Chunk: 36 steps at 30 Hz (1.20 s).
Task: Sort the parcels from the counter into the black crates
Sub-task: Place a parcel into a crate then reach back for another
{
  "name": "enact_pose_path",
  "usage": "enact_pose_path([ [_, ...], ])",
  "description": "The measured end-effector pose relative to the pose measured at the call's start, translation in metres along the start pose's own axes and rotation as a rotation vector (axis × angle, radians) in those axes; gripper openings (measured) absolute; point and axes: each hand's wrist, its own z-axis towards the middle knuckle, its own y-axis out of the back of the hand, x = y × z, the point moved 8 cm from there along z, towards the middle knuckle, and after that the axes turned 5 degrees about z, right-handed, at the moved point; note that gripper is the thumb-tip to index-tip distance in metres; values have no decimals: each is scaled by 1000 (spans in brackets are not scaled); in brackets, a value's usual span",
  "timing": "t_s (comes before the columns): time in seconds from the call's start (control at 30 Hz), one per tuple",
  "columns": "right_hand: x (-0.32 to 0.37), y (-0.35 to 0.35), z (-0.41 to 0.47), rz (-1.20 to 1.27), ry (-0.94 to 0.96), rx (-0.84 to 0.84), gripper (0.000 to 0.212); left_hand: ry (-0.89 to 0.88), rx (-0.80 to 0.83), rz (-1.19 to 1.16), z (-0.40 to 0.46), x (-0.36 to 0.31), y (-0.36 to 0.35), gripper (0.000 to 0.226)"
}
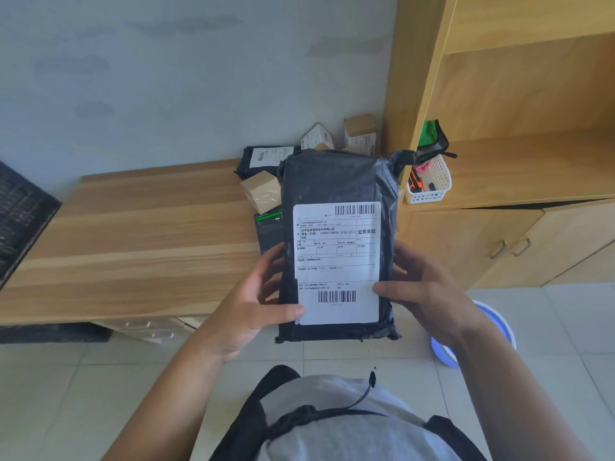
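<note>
A black crate point(23, 214) waits far left. The left hand point(253, 304) and right hand point(429, 294) grip the black poly-mailer parcel point(336, 194) above the counter point(133, 227) edge (label up); read it before choosing a crate.

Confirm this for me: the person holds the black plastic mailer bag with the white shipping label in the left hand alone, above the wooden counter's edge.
Not quite. Both hands hold it: the left hand grips the left edge of the black plastic mailer bag and the right hand grips the right edge, thumbs on the white shipping label. The head view shows this, above the wooden counter edge.
</note>
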Motion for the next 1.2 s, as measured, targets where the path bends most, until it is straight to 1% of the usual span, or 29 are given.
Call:
enact_pose_path([
  [0.2, 10, -26, 7, -32, 0, 17, 71, -49, -36, -21, -13, -5, 22, 94],
  [0.33, 5, -56, 13, -42, -26, 49, 68, -46, -86, -57, -37, 1, 42, 92],
  [0.6, -34, -170, 10, -65, -111, 192, 58, 13, -249, -139, -140, 40, 107, 89],
  [0.7, -51, -213, 5, -77, -161, 244, 62, 23, -329, -172, -184, 53, 129, 87],
  [0.83, -72, -269, -5, -155, -160, 308, 64, 17, -429, -200, -241, 68, 155, 82],
  [1.0, -91, -331, -17, -167, -198, 396, 67, 16, -531, -232, -301, 88, 181, 83],
  [1.1, -106, -364, -25, -171, -215, 451, 65, 3, -571, -240, -332, 100, 196, 83],
  [1.2, -121, -392, -34, -156, -237, 483, 64, -8, -579, -228, -360, 112, 210, 84],
])
